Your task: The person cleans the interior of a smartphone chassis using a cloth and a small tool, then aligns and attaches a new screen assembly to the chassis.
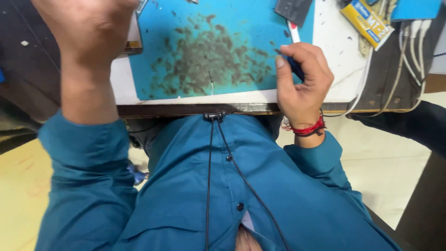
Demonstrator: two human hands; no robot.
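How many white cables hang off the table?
3 white cables, side by side at the table's right end, beyond the right hand. More may be hidden.

Blue work mat [241, 28]: matt, rubber-like surface, heavily smeared with dark grime across its middle. Table [325, 42]: smooth white top, spotted with dirt, with a worn dark wooden front edge. Sleeve [79, 153] is soft matt teal cloth; wrist thread [309, 130] is red woven cord.

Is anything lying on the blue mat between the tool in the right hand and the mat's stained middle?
Nothing visible does. The right hand grips a dark tool at the blue mat's right edge; only flat dark stains lie between.
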